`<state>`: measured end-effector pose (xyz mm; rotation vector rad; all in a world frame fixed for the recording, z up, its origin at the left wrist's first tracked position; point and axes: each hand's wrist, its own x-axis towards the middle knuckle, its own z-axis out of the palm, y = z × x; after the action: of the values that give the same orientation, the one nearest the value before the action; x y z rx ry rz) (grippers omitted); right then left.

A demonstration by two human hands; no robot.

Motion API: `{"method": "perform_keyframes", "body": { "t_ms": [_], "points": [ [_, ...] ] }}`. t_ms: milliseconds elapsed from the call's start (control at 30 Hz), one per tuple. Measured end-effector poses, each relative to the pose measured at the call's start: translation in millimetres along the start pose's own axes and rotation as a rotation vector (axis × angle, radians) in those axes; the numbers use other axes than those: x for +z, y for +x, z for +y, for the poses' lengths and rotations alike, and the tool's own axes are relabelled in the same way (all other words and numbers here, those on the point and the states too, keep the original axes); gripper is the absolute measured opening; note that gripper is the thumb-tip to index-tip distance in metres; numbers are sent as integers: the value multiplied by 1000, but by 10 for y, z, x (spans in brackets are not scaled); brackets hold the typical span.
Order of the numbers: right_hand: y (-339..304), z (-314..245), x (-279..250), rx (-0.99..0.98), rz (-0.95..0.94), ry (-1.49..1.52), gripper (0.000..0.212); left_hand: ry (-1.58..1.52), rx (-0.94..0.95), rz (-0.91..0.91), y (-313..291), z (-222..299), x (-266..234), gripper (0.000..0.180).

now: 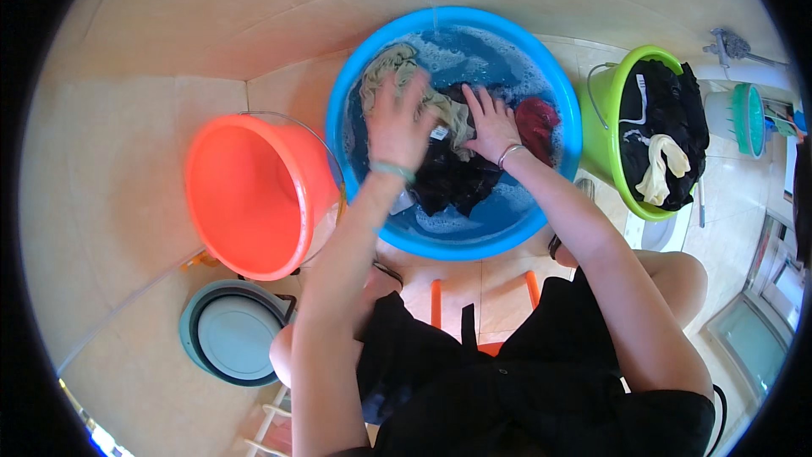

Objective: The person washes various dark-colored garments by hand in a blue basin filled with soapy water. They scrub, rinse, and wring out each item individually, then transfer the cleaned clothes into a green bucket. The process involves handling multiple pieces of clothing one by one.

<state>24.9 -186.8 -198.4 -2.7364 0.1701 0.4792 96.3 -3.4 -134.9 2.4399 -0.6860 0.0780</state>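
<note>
A large blue basin (565,101) holds sudsy water and wet clothes. My left hand (400,125), slightly blurred, is over the grey-green garment (386,65) at the basin's left side, its fingers apart. My right hand (493,129) has its fingers spread on or just above the clothes, next to the other end of the grey-green garment. Below the hands a black garment (452,178) lies partly in the water, with a small white label on it. A dark red cloth (536,123) floats by the right wall of the basin.
An orange-red bucket (245,195) stands left of the basin, above a grey folding basin (237,334). At the right, a green bucket (602,131) is heaped with black clothes (664,110) and a cream cloth (662,171). A tap (729,44) is on the far right wall.
</note>
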Motion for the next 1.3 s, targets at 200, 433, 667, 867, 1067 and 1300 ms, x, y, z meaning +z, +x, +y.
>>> {"method": "perform_keyframes", "body": {
  "t_ms": [200,433,667,867,1067,1300],
  "points": [
    [151,72,412,161,-26,138,94,239,37,-427,-541,-197,498,42],
    [90,395,401,370,-138,379,58,-284,-345,-58,-248,-514,501,40],
    [-167,-28,427,208,48,130,84,-27,-559,237,-901,254,581,45],
    [214,124,1175,301,208,448,71,-693,-686,86,-1069,-70,767,41],
    [-144,-312,72,166,11,1424,66,-1936,-1164,140,-810,103,584,63],
    [-974,-1009,-635,-529,148,810,39,-2335,-670,-132,-643,-4,220,63]
  ]
}}
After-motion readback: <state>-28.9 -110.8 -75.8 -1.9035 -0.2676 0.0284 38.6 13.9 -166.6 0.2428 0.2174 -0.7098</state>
